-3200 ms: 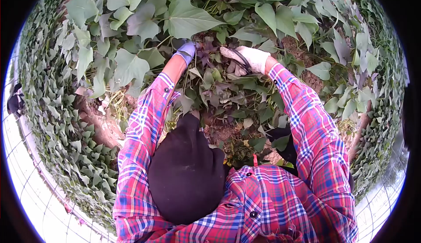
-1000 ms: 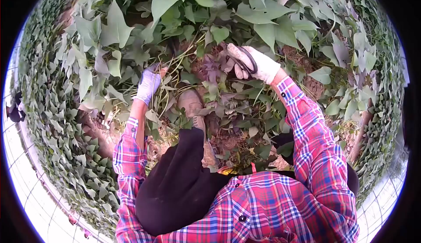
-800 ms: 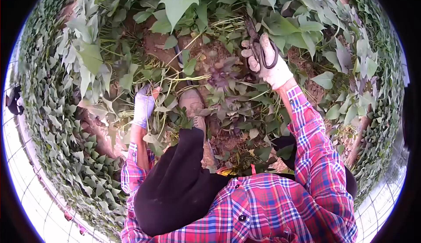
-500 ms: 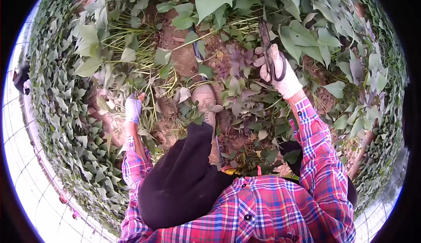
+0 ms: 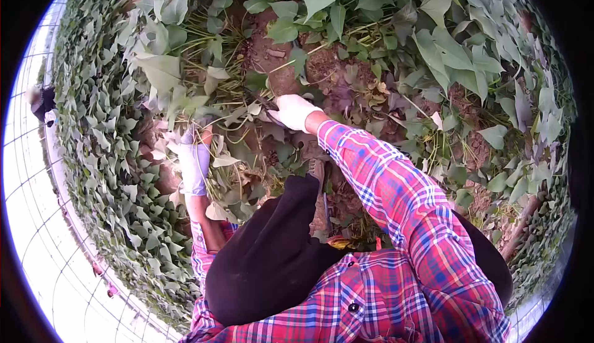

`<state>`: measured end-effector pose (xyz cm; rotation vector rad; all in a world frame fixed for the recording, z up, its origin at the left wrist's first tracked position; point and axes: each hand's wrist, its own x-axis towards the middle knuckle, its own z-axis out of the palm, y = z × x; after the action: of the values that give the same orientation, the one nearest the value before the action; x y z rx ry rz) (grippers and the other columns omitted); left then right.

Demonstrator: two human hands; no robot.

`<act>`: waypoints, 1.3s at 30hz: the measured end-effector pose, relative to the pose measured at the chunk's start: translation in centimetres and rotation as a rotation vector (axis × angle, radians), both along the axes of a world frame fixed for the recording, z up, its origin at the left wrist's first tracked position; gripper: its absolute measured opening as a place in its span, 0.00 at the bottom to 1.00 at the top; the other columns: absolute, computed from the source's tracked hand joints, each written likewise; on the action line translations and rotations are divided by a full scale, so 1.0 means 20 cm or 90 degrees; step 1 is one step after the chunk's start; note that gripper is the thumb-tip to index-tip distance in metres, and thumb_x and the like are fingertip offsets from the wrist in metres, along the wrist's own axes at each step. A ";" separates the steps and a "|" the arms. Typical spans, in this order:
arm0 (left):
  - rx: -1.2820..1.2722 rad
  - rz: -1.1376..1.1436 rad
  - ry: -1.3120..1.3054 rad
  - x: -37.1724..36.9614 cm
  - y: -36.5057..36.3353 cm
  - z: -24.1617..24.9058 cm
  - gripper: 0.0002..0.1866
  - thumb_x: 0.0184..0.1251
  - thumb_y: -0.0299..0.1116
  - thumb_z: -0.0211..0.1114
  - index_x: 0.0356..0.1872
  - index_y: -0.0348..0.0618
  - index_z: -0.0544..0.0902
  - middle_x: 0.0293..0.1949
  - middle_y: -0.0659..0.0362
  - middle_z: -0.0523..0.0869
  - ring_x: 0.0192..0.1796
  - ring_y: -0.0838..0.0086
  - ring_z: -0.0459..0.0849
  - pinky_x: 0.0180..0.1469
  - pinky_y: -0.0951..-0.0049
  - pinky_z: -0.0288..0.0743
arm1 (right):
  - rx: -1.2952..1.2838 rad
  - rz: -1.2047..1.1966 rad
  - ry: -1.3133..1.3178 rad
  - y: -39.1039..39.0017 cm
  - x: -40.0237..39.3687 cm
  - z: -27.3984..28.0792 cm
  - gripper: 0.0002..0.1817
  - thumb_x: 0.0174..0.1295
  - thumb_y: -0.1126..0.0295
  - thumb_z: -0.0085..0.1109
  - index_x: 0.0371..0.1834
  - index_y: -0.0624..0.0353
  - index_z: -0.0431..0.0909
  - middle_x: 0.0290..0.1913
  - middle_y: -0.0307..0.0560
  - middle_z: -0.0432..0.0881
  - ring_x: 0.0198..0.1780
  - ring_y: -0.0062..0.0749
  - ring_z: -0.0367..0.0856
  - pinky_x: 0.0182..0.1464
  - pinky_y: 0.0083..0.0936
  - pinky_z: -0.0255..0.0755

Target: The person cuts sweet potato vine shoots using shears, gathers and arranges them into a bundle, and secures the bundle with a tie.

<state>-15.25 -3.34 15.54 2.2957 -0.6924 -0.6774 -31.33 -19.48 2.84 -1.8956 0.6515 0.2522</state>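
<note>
Leafy vines with long pale stems (image 5: 232, 89) spread over brown soil in front of me. My left hand (image 5: 194, 157), in a whitish glove, is closed around some of these stems at the left, its fingers partly covered by leaves. Near the centre, my right hand (image 5: 294, 112), also gloved, reaches leftward into the same bunch with its fingers closed. The dark scissors seen earlier in it are mostly hidden among stems and leaves.
Dense green foliage (image 5: 105, 138) surrounds the work spot. A shoe (image 5: 314, 173) stands on the soil below my right hand. A thin dark pipe (image 5: 327, 213) runs along the ground. At the far left another person (image 5: 43, 103) is beside a wire fence (image 5: 28, 188).
My right hand has moved left from the right-hand foliage to the stems near my left hand. My left hand has shifted slightly right and down. The view has shifted a little.
</note>
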 end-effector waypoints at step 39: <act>0.290 -0.222 -0.360 0.31 -0.75 -0.70 0.19 0.54 0.49 0.62 0.34 0.43 0.86 0.37 0.45 0.86 0.42 0.52 0.85 0.42 0.58 0.79 | 0.458 -0.200 -0.008 -0.33 0.17 0.04 0.46 0.51 0.27 0.53 0.42 0.71 0.77 0.28 0.54 0.82 0.18 0.26 0.73 0.22 0.21 0.67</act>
<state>-9.07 -18.30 1.52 2.8565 -1.3374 -0.3474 -27.87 -26.08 3.68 -1.0911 0.7189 0.2316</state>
